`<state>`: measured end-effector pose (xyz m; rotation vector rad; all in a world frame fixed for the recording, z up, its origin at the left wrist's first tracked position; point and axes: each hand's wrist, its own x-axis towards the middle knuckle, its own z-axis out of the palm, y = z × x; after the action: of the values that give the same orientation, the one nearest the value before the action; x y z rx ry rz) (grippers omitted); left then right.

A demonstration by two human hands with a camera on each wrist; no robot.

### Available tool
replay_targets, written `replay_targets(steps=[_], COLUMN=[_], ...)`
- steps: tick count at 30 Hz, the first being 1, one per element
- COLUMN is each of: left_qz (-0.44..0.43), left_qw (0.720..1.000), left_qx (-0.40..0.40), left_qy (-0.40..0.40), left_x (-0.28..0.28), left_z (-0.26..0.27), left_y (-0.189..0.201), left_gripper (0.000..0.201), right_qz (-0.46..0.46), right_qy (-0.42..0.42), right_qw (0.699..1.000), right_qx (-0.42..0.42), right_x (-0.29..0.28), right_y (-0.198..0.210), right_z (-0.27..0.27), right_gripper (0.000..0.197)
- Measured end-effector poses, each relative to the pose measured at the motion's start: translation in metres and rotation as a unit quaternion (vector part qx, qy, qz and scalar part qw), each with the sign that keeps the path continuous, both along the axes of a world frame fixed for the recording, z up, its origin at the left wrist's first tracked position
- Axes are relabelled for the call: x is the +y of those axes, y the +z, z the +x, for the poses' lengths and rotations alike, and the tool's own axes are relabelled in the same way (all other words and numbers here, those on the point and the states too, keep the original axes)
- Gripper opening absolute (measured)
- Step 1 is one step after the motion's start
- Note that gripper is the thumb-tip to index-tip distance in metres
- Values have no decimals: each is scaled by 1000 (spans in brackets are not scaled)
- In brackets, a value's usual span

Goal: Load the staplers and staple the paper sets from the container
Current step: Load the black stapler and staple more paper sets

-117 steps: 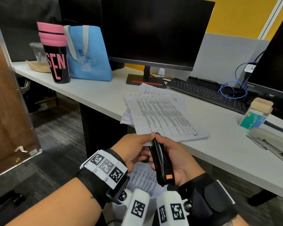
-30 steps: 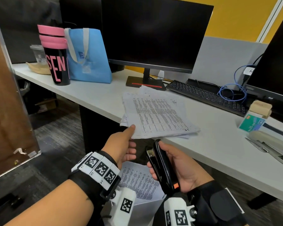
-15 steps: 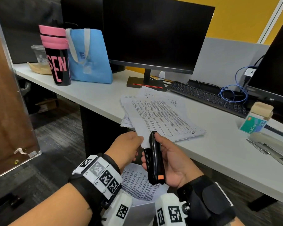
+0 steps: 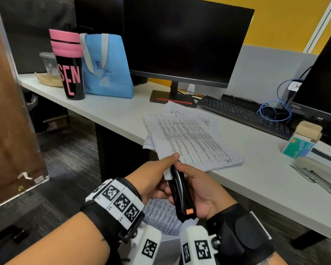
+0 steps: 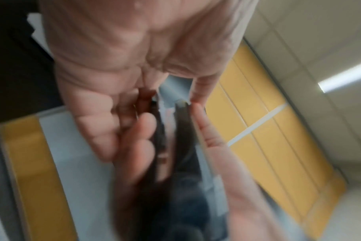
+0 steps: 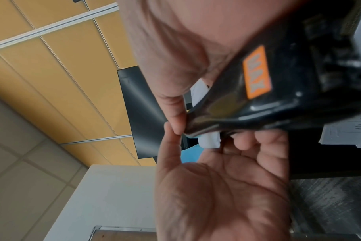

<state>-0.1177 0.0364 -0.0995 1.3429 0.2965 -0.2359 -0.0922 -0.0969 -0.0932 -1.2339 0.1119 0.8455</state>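
Observation:
My right hand (image 4: pixel 197 186) grips a black stapler (image 4: pixel 180 196) with an orange label, held upright just in front of the desk edge. Its mouth is closed over the near corner of a printed paper set (image 4: pixel 191 142) lying on the desk. My left hand (image 4: pixel 157 173) pinches that paper corner, thumb on top beside the stapler tip and fingers underneath. The right wrist view shows the stapler (image 6: pixel 278 81) with a white paper corner (image 6: pixel 209 141) sticking out of its mouth. The left wrist view is blurred, with the stapler (image 5: pixel 181 130) between both hands.
A white container (image 4: pixel 168 245) with more printed sheets sits below my wrists. A beige stapler (image 4: pixel 317 169) and a green staple box (image 4: pixel 298 148) lie at the right of the desk (image 4: pixel 107 111). Behind the papers are a monitor (image 4: pixel 183 39), a keyboard (image 4: pixel 243 113), a blue bag (image 4: pixel 107 69) and a tumbler (image 4: pixel 69 62).
A second ago the stapler hung open, apart from the paper, and my left hand only touched the sheet. Since then the stapler has slid onto the paper corner and closed, with my left thumb beside it.

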Motion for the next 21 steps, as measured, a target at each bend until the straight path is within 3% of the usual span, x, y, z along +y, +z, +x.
replay_targets(steps=[7, 11, 15, 19, 21], left_qz=[-68, -78, -91, -65, 32], left_qw=[996, 995, 995, 995, 989], left_qx=[42, 38, 25, 31, -13], left_qy=[29, 42, 29, 69, 145], left_x=[-4, -6, -7, -5, 0], left_z=[3, 4, 1, 0, 3], left_y=[10, 7, 8, 10, 8], left_gripper=[19, 17, 23, 32, 16], right_qz=[-15, -19, -12, 21, 34], right_qy=[-24, -60, -63, -22, -35], right_qw=[999, 996, 995, 999, 999], right_qx=[-26, -61, -81, -36, -19], right_x=[3, 8, 4, -6, -12], right_y=[-8, -16, -17, -9, -9], right_z=[1, -2, -1, 2, 6], right_gripper=[30, 22, 27, 43, 53])
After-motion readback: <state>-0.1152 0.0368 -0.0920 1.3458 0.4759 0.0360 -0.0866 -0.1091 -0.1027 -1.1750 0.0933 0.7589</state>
